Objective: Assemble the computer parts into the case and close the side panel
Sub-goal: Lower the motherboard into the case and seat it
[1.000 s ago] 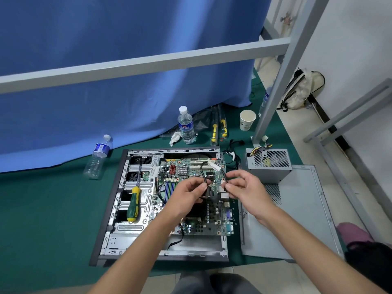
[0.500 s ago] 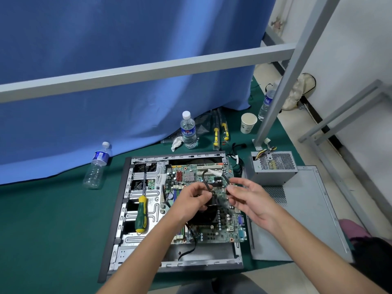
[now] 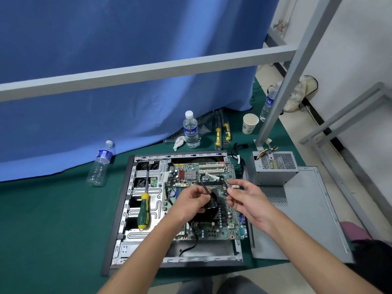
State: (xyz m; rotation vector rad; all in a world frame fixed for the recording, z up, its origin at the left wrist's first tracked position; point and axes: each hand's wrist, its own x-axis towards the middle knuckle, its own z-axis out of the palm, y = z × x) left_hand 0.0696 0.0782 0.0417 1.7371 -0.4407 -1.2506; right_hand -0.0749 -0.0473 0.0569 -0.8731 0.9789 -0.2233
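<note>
The black cable [image 3: 206, 183] loops over the motherboard [image 3: 214, 200] at frame centre — light, floppy, so I'd hold it by the plug. My left hand [image 3: 194, 200] pinches its thick end, my right hand [image 3: 246, 199] the small connector [image 3: 233, 186] — fragile pins.

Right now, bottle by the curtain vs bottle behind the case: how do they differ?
The bottle by the curtain leans tilted and looks empty; the bottle behind the case stands upright and appears to hold water. The first sits left of the case; the second beside a crumpled tissue. Both are clear plastic with blue labels and white caps.
</note>
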